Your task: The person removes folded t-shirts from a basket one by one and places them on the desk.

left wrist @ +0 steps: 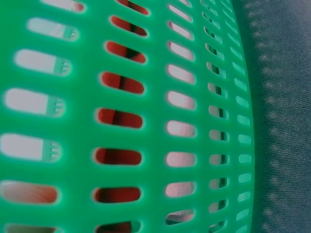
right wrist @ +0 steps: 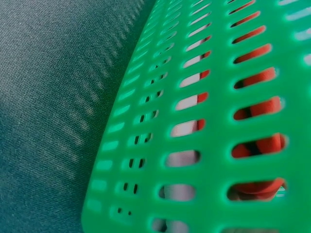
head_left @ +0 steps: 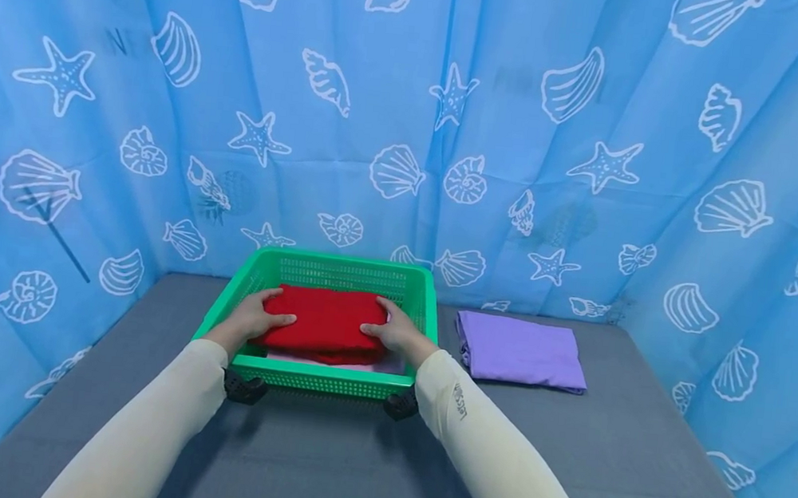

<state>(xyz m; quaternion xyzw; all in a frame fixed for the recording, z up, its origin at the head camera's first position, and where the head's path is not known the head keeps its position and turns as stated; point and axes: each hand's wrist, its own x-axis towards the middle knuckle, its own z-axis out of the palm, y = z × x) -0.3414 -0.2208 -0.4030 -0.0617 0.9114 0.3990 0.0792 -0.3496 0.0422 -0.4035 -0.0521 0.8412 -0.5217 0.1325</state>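
Inside the green plastic basket [head_left: 328, 381] lies a folded red cloth [head_left: 329, 318], on top of a pale pink cloth [head_left: 319, 362]. My left hand [head_left: 252, 319] grips the red cloth at its left side, thumb over the top. On the opposite side my right hand [head_left: 396, 333] holds it the same way, its thumb also on top. Both wrist views face the basket's slotted wall, where strips of the red cloth [left wrist: 119, 156] and pale fabric show through the holes. The undersides of the fingers are hidden by the cloth.
Right of the basket, a folded purple cloth [head_left: 524, 352] lies on the grey table [head_left: 320, 466]. Behind and along both sides hangs a blue curtain [head_left: 397, 120] printed with white shells and starfish. The basket's raised rim surrounds both hands.
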